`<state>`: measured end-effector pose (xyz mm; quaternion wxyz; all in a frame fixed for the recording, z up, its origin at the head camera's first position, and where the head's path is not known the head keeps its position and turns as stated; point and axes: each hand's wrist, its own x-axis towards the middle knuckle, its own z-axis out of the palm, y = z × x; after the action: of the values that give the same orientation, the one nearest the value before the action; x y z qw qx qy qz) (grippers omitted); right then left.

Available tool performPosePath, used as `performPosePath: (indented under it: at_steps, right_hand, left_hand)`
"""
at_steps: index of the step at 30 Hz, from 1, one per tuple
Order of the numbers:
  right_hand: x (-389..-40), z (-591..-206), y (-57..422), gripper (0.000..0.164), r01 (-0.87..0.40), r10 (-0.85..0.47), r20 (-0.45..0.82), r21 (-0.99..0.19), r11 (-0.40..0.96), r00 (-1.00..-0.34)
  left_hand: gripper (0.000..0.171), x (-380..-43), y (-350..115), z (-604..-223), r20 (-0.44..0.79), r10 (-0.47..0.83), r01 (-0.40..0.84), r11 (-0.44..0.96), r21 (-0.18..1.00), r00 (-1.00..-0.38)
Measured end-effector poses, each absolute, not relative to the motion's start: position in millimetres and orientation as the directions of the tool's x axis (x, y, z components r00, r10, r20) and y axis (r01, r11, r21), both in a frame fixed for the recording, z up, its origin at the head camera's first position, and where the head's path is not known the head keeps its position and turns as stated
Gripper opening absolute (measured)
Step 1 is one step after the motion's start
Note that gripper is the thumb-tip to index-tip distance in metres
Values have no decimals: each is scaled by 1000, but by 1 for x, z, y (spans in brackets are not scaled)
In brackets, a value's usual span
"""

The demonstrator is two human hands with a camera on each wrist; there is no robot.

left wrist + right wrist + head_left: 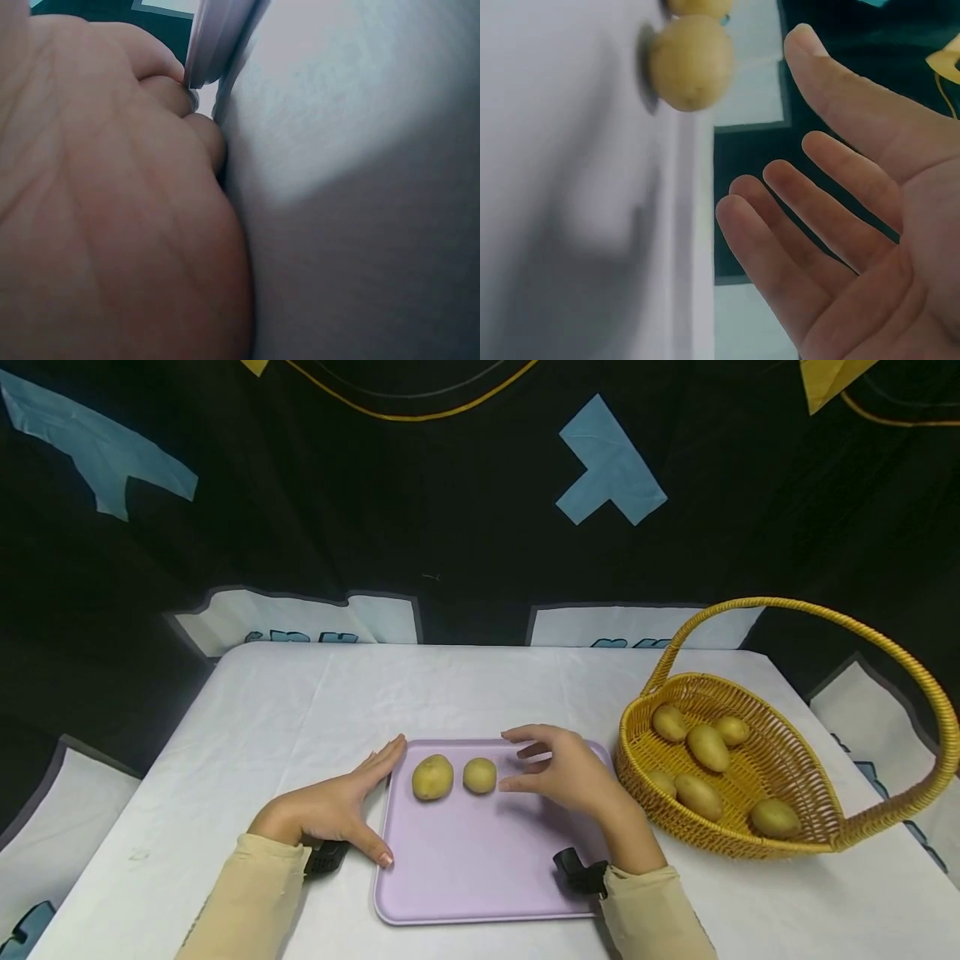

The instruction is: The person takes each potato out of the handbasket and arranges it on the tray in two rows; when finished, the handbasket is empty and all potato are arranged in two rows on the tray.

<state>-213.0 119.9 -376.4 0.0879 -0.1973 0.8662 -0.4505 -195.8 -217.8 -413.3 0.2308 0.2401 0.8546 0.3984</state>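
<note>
While only the head view takes in the yellow wicker basket [772, 727] and the 6 basket potatoes [708, 747] visible inside it, the left wrist view shows the side of the left hand [341, 803] down on the white surface [360, 685], with its fingers by the rim of the lilac tray [465, 868]. From the right wrist, a clear gap shows between the right hand [572, 770] and the smaller potato [691, 63]. Blue lettering [289, 636] on the white panels of the dark backdrop [450, 527] is too cut off to read. On the tray, the smaller potato sits just right of the larger potato [432, 777], slightly apart from it, both near the far edge and between the 2 hands. Thumb and fingers of the left hand are spread wide along the tray's left edge, touching it. Over the tray, just right of the smaller potato, the right hand hovers with its thumb apart from gently bent fingers, gripping nothing. The basket stands beyond it, to the right.
</note>
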Motion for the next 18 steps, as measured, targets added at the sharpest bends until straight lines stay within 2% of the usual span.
performPosePath:
  at_steps: [18]
  right_hand:
    - [-209,-349,158,67,-256,-328,106,-851,458,-939]
  left_hand:
    - [148,-195,-218,-413,-199,591,219,560,799,-782]
